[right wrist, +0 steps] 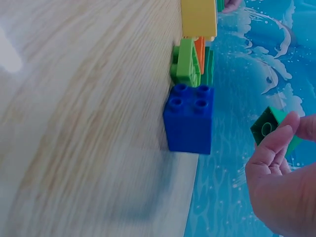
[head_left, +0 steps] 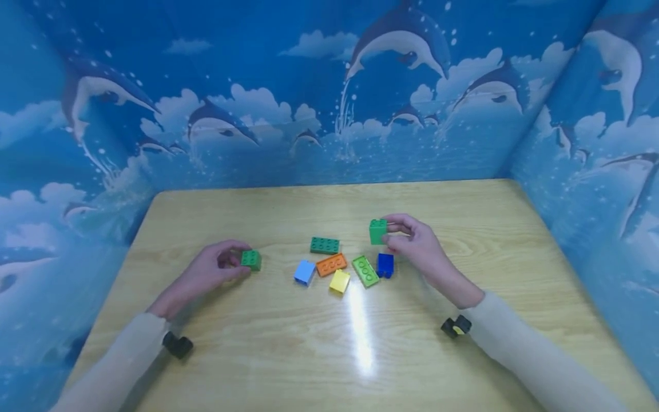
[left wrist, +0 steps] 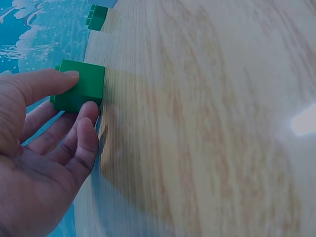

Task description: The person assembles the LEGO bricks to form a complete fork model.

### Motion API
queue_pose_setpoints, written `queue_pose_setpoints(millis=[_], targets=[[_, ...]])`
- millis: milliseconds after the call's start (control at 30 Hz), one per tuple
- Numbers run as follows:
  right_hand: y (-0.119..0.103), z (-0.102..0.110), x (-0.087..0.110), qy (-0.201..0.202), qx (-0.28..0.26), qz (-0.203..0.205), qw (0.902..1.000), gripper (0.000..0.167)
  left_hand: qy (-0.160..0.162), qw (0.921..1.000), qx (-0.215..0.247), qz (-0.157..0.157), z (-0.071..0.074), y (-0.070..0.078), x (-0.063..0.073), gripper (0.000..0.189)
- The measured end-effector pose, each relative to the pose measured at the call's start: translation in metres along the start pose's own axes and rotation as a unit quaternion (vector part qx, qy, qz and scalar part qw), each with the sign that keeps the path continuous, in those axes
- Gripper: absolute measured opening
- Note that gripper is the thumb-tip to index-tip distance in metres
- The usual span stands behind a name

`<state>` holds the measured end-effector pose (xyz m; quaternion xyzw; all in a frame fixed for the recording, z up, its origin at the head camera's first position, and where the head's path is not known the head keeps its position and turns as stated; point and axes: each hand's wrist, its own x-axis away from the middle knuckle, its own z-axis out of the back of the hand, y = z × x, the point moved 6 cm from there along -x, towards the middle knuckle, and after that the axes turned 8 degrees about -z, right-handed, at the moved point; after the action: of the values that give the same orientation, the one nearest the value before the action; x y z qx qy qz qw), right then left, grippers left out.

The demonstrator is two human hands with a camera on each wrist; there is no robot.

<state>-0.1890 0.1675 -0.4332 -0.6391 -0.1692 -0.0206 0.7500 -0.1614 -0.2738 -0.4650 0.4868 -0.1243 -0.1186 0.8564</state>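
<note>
At the left of the table, my left hand point(head_left: 218, 264) pinches a green toy building block point(head_left: 251, 260) between thumb and fingers. In the left wrist view the thumb lies over one face of that green block point(left wrist: 81, 86), close to the tabletop. My right hand point(head_left: 419, 243) holds a second green block point(head_left: 378, 232) by its right side, raised behind the dark blue block point(head_left: 385, 265). The right wrist view shows the hollow underside of this green block point(right wrist: 266, 127), tilted between thumb and fingers. The dark blue block point(right wrist: 189, 121) stands on the table with studs showing.
Between the hands lie several loose blocks: a dark green one point(head_left: 325, 245), an orange one point(head_left: 332, 264), a light blue one point(head_left: 305, 272), a yellow one point(head_left: 340, 282) and a lime green one point(head_left: 365, 271). A dolphin-print curtain point(head_left: 329, 137) surrounds the wooden table point(head_left: 278, 355).
</note>
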Motion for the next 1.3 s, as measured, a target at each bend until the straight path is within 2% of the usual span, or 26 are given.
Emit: queue_pose_setpoints(millis=[167,400,667,900,1000,1300], targets=[[-0.002,-0.012,0.0,-0.009,-0.01,-0.001,0.9999,0.049,0.011,0.9998,-0.007,0.016,0.002,-0.003,0.002,0.048],[0.001,-0.033,0.0,-0.016,-0.01,-0.016,0.9997,0.045,0.01,0.9999,0.006,-0.009,-0.002,-0.003,0.002,0.049],[-0.001,-0.054,0.0,-0.035,-0.007,-0.008,0.9993,0.045,0.013,0.9999,-0.005,0.007,0.001,-0.003,0.0,0.046],[0.001,-0.068,0.001,-0.037,0.001,-0.011,0.9993,0.045,0.0,0.9998,0.012,-0.015,-0.003,-0.004,-0.002,0.052],[-0.001,-0.078,0.0,-0.041,0.002,-0.006,0.9992,0.045,0.004,0.9999,0.009,-0.009,-0.002,-0.004,-0.001,0.049],[-0.01,-0.109,-0.002,-0.066,-0.007,-0.01,0.9977,0.047,0.013,0.9996,0.003,-0.025,-0.005,-0.004,-0.002,0.043]])
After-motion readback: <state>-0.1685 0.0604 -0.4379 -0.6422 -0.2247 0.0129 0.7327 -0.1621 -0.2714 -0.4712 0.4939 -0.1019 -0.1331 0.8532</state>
